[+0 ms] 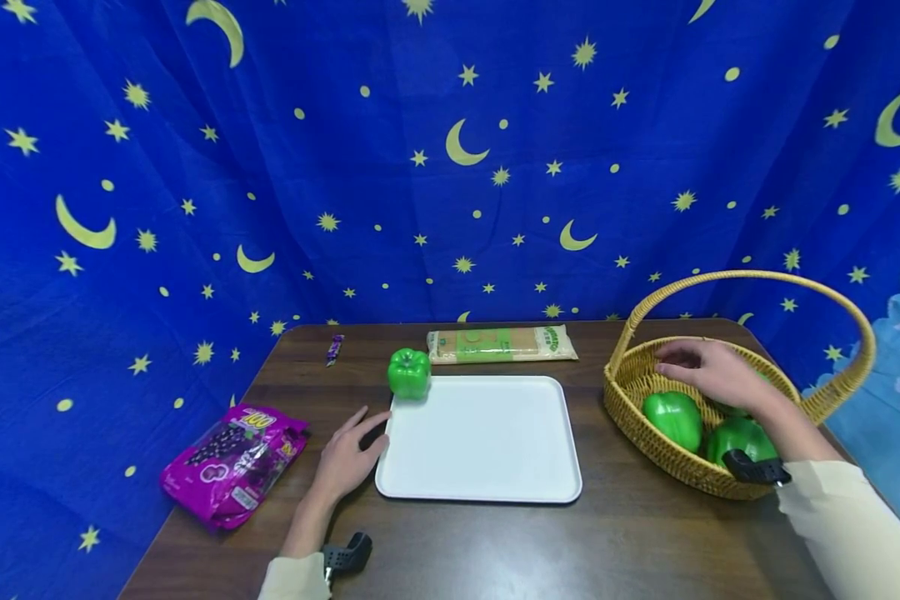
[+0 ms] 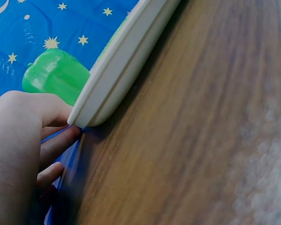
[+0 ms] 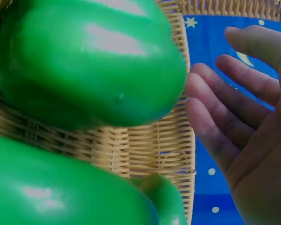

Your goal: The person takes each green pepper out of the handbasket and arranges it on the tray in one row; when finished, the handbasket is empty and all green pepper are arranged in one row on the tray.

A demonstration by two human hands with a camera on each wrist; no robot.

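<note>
My left hand [image 1: 348, 457] rests at the left edge of a white tray [image 1: 482, 437], fingers loosely spread. Seen in the left wrist view, its fingertips [image 2: 61, 115] are right at the tray's rim. A green bell pepper [image 1: 408, 373] stands at the tray's far left corner. Over a wicker basket [image 1: 645, 440] on the right hovers my right hand [image 1: 712, 372], fingers relaxed and holding nothing. Below it in the basket lie a green bell pepper [image 1: 672, 419] and another bell pepper [image 1: 741, 439], with more green partly hidden behind the forearm. The right wrist view shows the open palm beside a large pepper [image 3: 93, 61].
A purple candy bag [image 1: 236, 465] lies at the table's left edge. Farther back is a small purple wrapped candy [image 1: 334, 350]. A long packet of noodles [image 1: 502, 344] lies behind the tray. The basket's tall handle [image 1: 750, 275] arches above the right hand. A starry blue curtain hangs behind.
</note>
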